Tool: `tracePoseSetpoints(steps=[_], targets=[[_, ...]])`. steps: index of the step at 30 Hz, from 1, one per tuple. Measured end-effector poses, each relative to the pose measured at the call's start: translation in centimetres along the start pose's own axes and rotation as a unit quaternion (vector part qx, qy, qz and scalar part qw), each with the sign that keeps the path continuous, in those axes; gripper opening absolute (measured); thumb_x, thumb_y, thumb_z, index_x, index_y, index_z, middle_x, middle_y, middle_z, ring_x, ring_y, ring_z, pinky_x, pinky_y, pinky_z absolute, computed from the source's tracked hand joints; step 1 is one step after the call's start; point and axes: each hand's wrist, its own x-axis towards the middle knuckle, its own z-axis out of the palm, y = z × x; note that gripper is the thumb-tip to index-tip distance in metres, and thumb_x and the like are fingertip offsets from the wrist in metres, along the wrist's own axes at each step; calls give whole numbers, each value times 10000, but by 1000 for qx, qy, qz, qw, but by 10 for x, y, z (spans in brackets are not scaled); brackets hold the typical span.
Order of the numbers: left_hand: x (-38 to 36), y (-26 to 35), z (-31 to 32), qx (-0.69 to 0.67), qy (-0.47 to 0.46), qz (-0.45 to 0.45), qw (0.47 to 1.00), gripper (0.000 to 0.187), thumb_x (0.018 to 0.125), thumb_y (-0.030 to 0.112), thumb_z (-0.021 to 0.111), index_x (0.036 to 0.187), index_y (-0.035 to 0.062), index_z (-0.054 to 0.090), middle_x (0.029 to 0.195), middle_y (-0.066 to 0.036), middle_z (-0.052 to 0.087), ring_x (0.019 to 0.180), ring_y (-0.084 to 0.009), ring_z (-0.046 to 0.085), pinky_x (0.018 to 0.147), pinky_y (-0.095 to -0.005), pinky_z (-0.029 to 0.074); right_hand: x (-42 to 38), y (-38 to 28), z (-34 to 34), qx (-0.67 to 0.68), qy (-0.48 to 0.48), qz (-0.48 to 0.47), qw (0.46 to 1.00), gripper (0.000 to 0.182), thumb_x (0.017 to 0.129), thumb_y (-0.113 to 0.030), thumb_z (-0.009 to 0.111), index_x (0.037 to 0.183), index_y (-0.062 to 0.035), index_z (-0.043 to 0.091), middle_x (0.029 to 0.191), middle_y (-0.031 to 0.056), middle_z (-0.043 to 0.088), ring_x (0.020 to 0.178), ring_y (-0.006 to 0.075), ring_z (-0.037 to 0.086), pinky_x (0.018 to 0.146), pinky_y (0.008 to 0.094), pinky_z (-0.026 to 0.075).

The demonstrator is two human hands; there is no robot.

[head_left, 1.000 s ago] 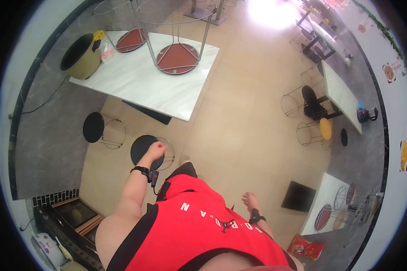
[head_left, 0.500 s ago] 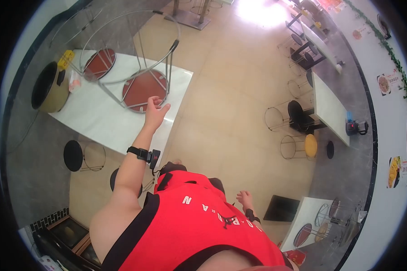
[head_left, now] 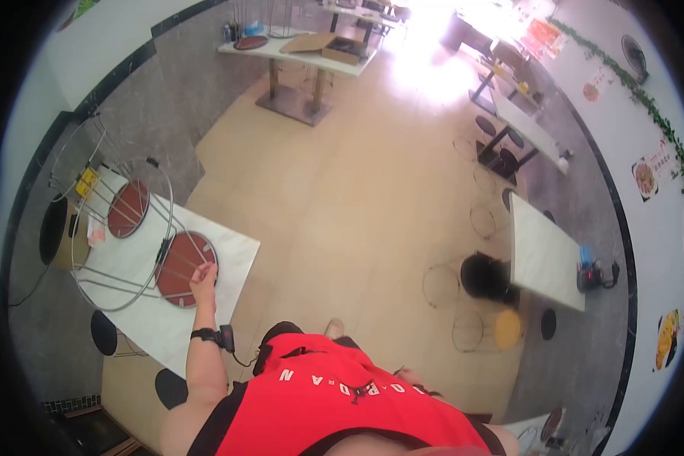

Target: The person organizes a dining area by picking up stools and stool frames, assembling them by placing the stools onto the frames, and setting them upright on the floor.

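My left hand (head_left: 204,281) is over the right part of an upturned stool (head_left: 186,285) on a white marbled table (head_left: 234,258). Its fingers are drawn together at the lower end of one metal leg, close to the red-brown seat. The stool's thin legs and ring rise toward the camera. A second upturned stool (head_left: 128,209) with a red-brown seat rests farther back on the same tabletop. Low beside the red shirt, my right hand (head_left: 412,377) is mostly covered, and its fingers cannot be made out.
A large pot (head_left: 68,247) and a yellow box (head_left: 87,181) are at the table's wall side. Black-seated stools (head_left: 103,333) stand below. Across the tiled floor are another white table (head_left: 543,258), a yellow stool (head_left: 508,329) and a black stool (head_left: 485,275). A farther table (head_left: 289,49) holds cardboard.
The view has tilted up, so the table sits lower and farther left. My left hand's spread fingers have drawn together over the near stool. My right hand has become mostly hidden.
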Motion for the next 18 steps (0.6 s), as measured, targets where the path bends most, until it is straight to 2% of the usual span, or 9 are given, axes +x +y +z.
tracePoseSetpoints(steps=[2,3,7,9,10,11,12,13,18], targets=[[10,-8,2,-38,13,-11,999,109,875,142,709,898,37,690,803,-2,651,766,-82,576,716,-224,442,76,-43,-65,-43,6,23,999,324,881,-341,610,905,-21,660,799,105,684,670,211,652,610,383,537],[14,-11,4,-40,14,-10,999,109,875,142,709,898,37,690,803,-2,651,766,-82,576,716,-224,442,119,-72,-94,-127,-16,21,992,315,890,-319,577,954,-20,651,802,87,677,708,174,652,596,341,530],[36,-26,24,-70,63,-29,995,127,878,166,717,883,41,693,777,6,648,733,-64,565,674,-213,440,201,-282,-148,-222,63,-229,946,338,883,-321,561,948,0,649,781,98,658,709,202,628,650,354,503],[54,-46,28,-207,46,-24,977,137,882,167,714,906,33,699,820,-3,664,773,-70,589,718,-218,477,264,-367,-133,-212,73,-298,928,227,912,-248,563,983,-50,649,799,76,660,730,184,621,659,353,508],[56,-36,38,-122,105,-33,986,146,885,168,711,921,26,705,861,-10,673,795,-77,606,741,-227,501,300,-400,-119,-193,70,-361,910,182,921,-200,572,1028,-66,633,814,53,655,725,170,612,657,345,510],[48,-11,53,-134,113,-8,984,177,876,187,726,934,22,703,870,-7,672,775,-77,601,705,-221,491,275,-463,-104,-171,-8,-323,931,188,939,-197,556,1054,-63,620,833,39,649,724,153,606,651,331,508],[51,-4,59,-63,153,-21,986,213,863,210,743,945,17,702,880,-8,675,764,-79,598,692,-218,479,300,-490,-80,-131,-39,-374,917,196,951,-206,539,1040,-52,622,841,31,649,721,139,601,640,313,504],[56,-6,60,-69,142,-8,987,223,859,224,747,931,18,703,855,-8,671,757,-83,593,693,-213,463,280,-535,-62,-172,-76,-331,925,254,934,-258,545,1022,-37,636,892,96,660,805,179,633,727,358,515],[81,1,74,-74,170,-10,983,206,895,166,685,783,-6,664,726,-28,636,699,-103,588,685,-244,469,248,-631,5,-267,-160,-357,881,276,922,-230,570,1086,-10,606,868,75,653,772,156,622,690,317,509]])
